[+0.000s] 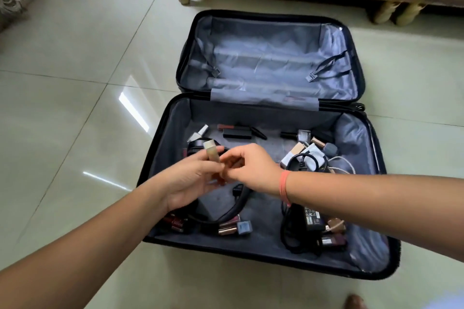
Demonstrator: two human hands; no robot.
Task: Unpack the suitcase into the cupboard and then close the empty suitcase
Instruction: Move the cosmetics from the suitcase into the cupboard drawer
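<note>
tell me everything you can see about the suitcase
The suitcase lies open flat on the pale tiled floor, dark outside and lined in grey fabric. The far half holds only two unbuckled straps. The near half holds small cosmetics, black cables and a power adapter. Above the near half the left hand holds a small tube, with the right hand beside it.

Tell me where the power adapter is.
Head view: the adapter lies in the near half of the suitcase, right side, tangled in black cable, with lipsticks just right of it.
</note>
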